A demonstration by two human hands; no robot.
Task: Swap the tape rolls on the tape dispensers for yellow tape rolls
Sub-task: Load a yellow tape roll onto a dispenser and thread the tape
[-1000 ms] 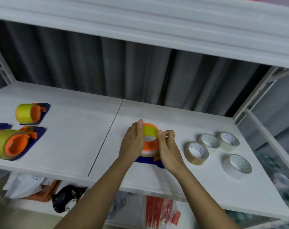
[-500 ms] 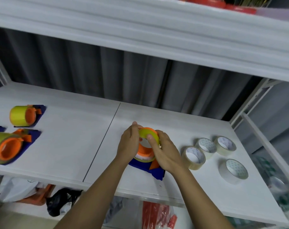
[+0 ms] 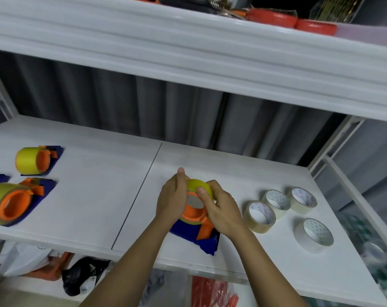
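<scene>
Both hands meet at the white shelf's (image 3: 265, 262) front edge | left hand (image 3: 172, 200) and right hand (image 3: 221, 211) grip a yellow tape roll (image 3: 199, 186) seated on a blue-and-orange tape dispenser (image 3: 199, 231) | four clear tape rolls (image 3: 259, 216) lie right | two loaded dispensers (image 3: 33, 160) sit far left.

— Any lettering that can be read on the shelf?
— None. The inner cores of the four clear tape rolls (image 3: 259, 216) at lower right carry a small repeated green print, too fine to make out.
— And the yellow rolls at left?
— No marks visible on them (image 3: 32, 160).
</scene>
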